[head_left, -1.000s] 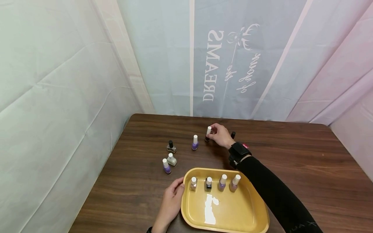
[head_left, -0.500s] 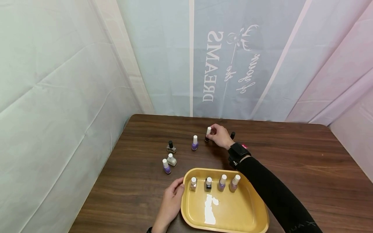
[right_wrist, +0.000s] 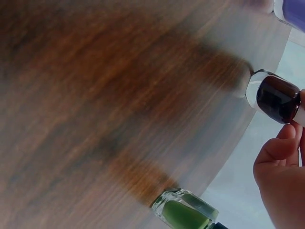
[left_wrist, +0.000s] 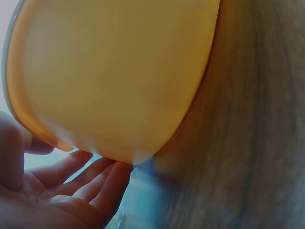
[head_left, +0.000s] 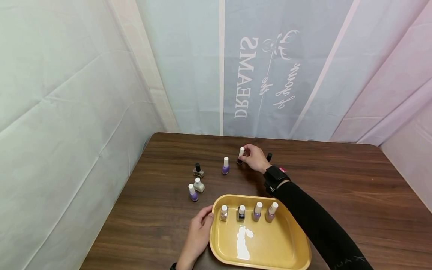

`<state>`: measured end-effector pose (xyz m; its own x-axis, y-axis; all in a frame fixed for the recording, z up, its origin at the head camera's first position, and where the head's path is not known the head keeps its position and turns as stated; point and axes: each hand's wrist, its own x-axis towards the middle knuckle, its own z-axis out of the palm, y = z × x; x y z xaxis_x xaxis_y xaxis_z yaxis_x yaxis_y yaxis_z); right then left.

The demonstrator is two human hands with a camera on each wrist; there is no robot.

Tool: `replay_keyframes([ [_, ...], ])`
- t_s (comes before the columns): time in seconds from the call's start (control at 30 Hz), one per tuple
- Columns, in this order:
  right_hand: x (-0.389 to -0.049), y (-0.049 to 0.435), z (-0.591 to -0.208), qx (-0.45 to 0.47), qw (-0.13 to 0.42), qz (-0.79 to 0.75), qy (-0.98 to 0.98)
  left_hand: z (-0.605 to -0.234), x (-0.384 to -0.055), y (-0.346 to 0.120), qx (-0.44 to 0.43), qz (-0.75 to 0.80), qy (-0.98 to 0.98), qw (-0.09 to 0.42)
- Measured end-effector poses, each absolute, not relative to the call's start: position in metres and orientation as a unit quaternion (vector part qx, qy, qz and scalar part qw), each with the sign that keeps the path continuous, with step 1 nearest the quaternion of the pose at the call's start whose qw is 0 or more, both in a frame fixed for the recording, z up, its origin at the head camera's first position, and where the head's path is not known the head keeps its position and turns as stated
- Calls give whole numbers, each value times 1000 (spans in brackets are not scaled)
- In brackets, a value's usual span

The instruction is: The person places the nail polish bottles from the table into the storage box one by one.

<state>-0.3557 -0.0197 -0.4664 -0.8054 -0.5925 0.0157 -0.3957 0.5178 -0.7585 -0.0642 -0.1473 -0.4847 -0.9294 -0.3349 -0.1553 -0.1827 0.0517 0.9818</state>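
Observation:
My right hand [head_left: 255,157] pinches the white cap of a dark nail polish bottle [right_wrist: 277,98] near the table's far edge. The bottle stands upright on the wood. A purple nail polish bottle [head_left: 225,166] is to its left, and a green one [right_wrist: 186,213] with a dark cap stands on the other side. My left hand [head_left: 198,233] holds the yellow tray [head_left: 260,247] at its left corner, thumb by the rim and fingertips against the outer wall [left_wrist: 119,86]. Several white-capped bottles stand in a row inside, among them a dark one [head_left: 241,213].
Left of the tray stand a black-capped bottle [head_left: 198,171], a pale white bottle [head_left: 199,185] and another purple one [head_left: 192,193]. A small red item [head_left: 282,170] shows behind the right wrist. Curtains [head_left: 189,67] hang behind the wooden table [head_left: 354,195].
Almost nothing differs. The right hand stays at the dark bottle and the left hand at the tray; the head view shifts very slightly.

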Motion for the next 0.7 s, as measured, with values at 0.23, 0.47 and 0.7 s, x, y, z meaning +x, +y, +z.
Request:
replay_keyframes([
  [0.23,-356,-19,-467,-290,116,-394,864,-484,-64,-147,175,-663,-725,60],
  [0.47,-355,-16,-468,-291,110,-395,865,-484,-64,-146,175,-661,-727,60],
  [0.7,-355,-15,-466,-294,102,-395,864,-483,-64,-146,178,-656,-731,61],
])
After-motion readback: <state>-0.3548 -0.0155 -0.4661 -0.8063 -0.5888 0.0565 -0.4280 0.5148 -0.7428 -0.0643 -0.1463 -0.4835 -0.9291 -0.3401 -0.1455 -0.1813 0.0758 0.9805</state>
